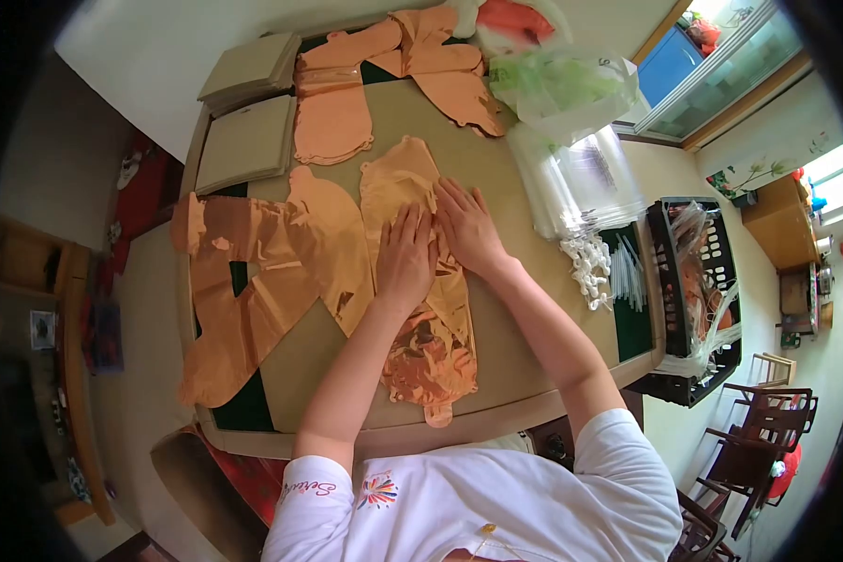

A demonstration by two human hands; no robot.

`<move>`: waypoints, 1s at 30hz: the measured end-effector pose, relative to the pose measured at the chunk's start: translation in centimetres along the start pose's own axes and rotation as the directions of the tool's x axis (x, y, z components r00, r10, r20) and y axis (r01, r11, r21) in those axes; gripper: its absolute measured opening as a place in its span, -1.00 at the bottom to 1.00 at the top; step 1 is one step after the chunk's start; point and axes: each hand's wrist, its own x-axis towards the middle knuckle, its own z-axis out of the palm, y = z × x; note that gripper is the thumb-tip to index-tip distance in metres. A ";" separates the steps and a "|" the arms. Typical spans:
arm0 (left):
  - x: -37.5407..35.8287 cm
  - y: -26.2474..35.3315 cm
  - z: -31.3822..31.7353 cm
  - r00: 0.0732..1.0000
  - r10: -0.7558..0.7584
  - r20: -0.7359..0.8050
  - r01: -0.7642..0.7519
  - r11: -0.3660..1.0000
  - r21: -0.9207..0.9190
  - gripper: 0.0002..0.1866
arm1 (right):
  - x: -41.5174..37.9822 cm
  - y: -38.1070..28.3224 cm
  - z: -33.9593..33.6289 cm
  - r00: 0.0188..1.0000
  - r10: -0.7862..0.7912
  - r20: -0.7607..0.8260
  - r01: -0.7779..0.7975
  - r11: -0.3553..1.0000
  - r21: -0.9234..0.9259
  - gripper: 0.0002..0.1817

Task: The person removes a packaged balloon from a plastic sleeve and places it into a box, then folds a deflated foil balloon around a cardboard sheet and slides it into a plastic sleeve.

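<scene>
A flat, copper-coloured foil piece (431, 361) lies lengthwise in front of me on the table, its lower part crinkled and shiny. My left hand (406, 251) rests on the foil's middle, fingers stretched out and flat. Beside it, my right hand (468, 223) lies on the foil's right edge with its fingers extended too. The two hands almost meet at the fingers. To the left, larger foil pieces (253, 318) are spread over the table, one reaching close to the middle foil. More foil pieces (335, 112) lie at the far side.
Two stacks of card (244, 145) stand at the far left. Clear plastic sleeves (590, 183) and a green-white bag (567, 84) lie at the right, near white clips (587, 269) and thin sticks (628, 272). A black crate (698, 290) adjoins the table's right edge.
</scene>
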 end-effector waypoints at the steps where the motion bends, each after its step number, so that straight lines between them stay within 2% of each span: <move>1: 0.0 0.0 -0.1 1.000 0.006 0.000 -0.006 1.000 0.007 -0.55 | 0.0 0.0 -0.1 1.000 0.002 0.007 -0.002 1.000 -0.001 -0.52; 15: -0.1 0.2 -0.3 0.999 -0.009 0.041 0.008 1.000 0.025 -0.54 | 6.1 2.1 1.1 0.997 -0.050 -0.050 0.046 0.995 -0.093 -0.56; 18: -0.3 0.2 -0.1 1.000 -0.002 0.028 0.001 0.999 0.032 -0.54 | 6.5 2.0 -0.3 0.995 0.063 0.078 -0.071 0.992 0.106 -0.57; 21: -0.2 0.1 -0.1 1.000 -0.010 0.020 0.010 1.000 0.027 -0.55 | 3.7 1.2 -1.5 0.998 0.003 -0.062 0.008 0.985 0.171 -0.61; 27: -0.3 0.1 -0.2 1.000 0.011 -0.022 -0.011 1.000 0.026 -0.57 | -3.6 -0.7 -3.6 0.997 -0.003 0.072 0.003 1.000 -0.002 -0.51; 30: -0.2 0.3 -0.6 0.999 0.028 -0.034 -0.028 1.000 0.008 -0.58 | -5.2 -0.8 -3.2 0.985 -0.125 0.121 0.128 0.992 -0.018 -0.51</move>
